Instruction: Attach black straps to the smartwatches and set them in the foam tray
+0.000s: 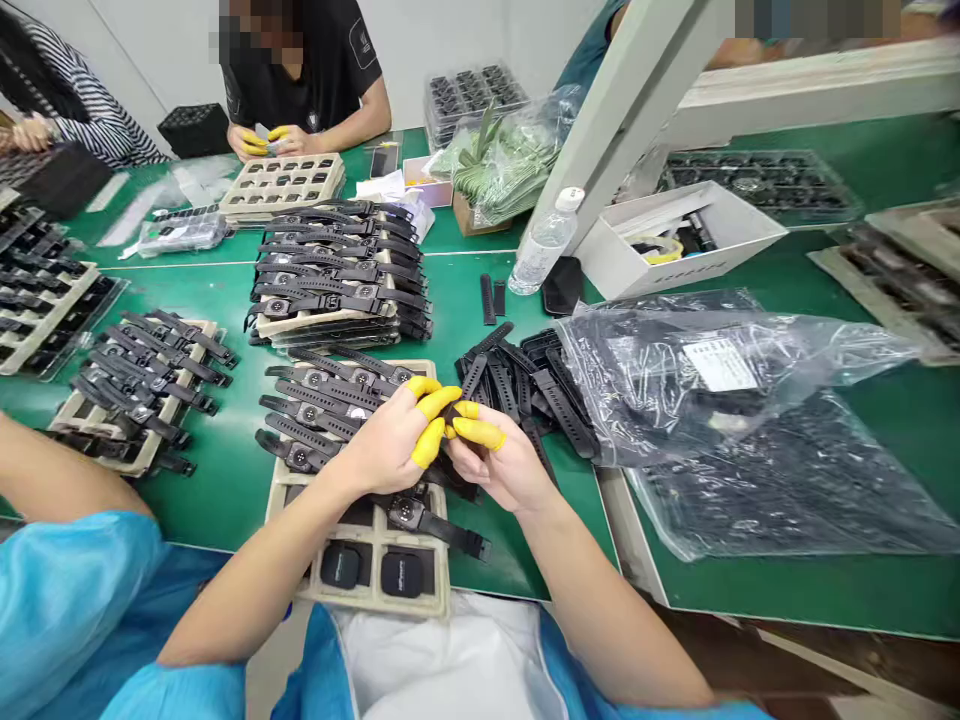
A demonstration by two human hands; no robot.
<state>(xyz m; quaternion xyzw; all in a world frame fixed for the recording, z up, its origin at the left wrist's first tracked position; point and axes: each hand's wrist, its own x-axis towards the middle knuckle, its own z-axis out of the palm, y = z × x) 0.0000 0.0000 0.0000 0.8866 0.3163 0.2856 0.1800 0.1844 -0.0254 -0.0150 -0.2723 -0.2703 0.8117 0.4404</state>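
Note:
Over the tray's right edge, my left hand (401, 435) and my right hand (504, 455) meet, yellow cots on their fingers. Both pinch a small black watch part (450, 413), mostly hidden by the fingers. Beneath is a beige tray (442, 598) with rows of black smartwatches (311, 412), their straps attached. One strapped watch (406, 513) lies below my hands, its strap reaching past the tray's right side. Watch cases without visible straps (402, 574) sit in the front compartments. Just beyond my right hand is a heap of loose black straps (506, 385).
Clear plastic bags (750, 470) lie to the right. Behind stand a water bottle (546, 245), a white box (686, 260) and stacked watch trays (330, 325). More watch trays (142, 400) are at left. Across the table (472, 285), a person in black works with yellow-cotted fingers.

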